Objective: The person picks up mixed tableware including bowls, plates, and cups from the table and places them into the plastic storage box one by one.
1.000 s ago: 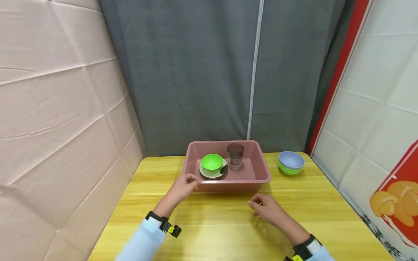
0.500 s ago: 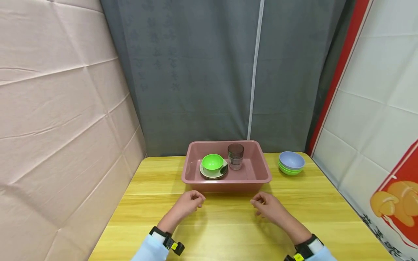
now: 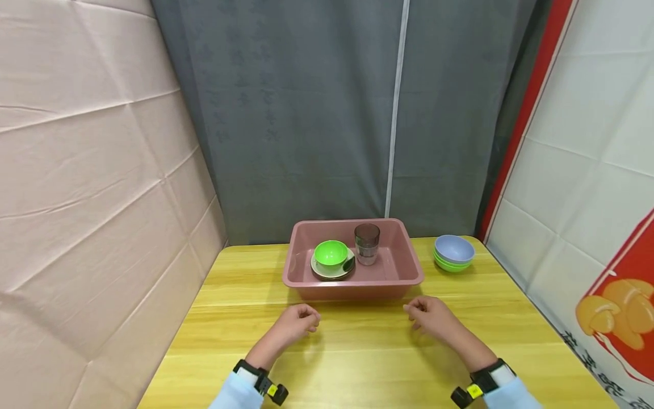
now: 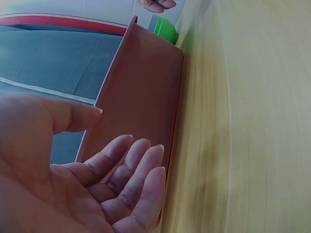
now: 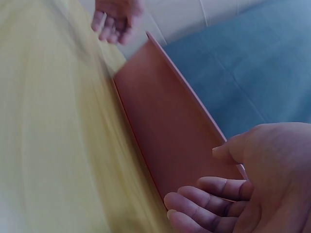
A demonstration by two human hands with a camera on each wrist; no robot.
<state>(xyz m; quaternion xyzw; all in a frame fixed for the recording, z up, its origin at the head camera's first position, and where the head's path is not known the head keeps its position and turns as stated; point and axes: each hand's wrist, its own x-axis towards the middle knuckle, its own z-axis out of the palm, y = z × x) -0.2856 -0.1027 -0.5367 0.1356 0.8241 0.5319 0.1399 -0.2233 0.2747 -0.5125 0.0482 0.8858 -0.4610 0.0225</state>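
My left hand [image 3: 295, 325] hovers over the table in front of the pink basin's left part, fingers loosely bent and nothing in them. On the other side, my right hand [image 3: 433, 317] hangs near the basin's right front corner, also holding nothing. Both wrist views show a gap between thumb and fingers. The pink basin [image 3: 352, 291] stands at the back of the table. Inside it a green bowl [image 3: 331, 253] sits on stacked plates [image 3: 327, 274], with a dark spoon [image 3: 348, 264] at their right. Stacked cups [image 3: 367, 244], dark above and clear below, stand beside them.
A blue bowl [image 3: 454, 249] nested in green bowls [image 3: 452, 265] stands on the wooden table [image 3: 357, 363], right of the basin. A grey curtain [image 3: 306, 113] hangs behind. Pale cloth walls [image 3: 102, 199] close off the left and right sides.
My left hand has drawn back from the basin's front rim to the table in front of it. My right hand has shifted slightly right and away from me. The basin's contents look unchanged.
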